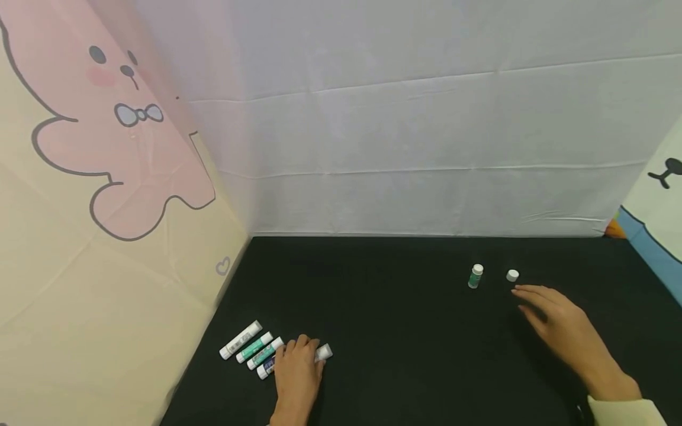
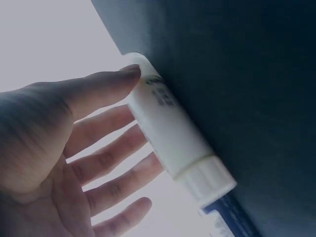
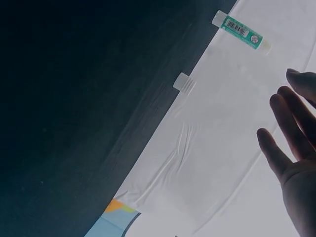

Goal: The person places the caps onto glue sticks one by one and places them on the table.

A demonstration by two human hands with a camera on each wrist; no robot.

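My left hand point(image 1: 297, 370) pinches a white glue stick point(image 2: 170, 123) between thumb and fingers at the front left of the table; in the head view only its end shows past the hand. A dark blue and white glue stick point(image 1: 266, 368) lies beside it, partly hidden by the hand. Farther left lie two green glue sticks point(image 1: 254, 347) and a longer white one point(image 1: 241, 340), roughly parallel. My right hand point(image 1: 566, 331) hovers at the right with loosely bent fingers, holding nothing. Close to its fingertips is a white cap point(image 1: 512, 276). Left of that stands a green glue stick point(image 1: 476, 276).
The black tabletop point(image 1: 373, 307) meets a pale grey cloth point(image 1: 405, 136) at the back. A yellow cloth with a pink bear print point(image 1: 138, 148) slopes along the left, and another printed cloth point(image 1: 660, 207) borders the right.
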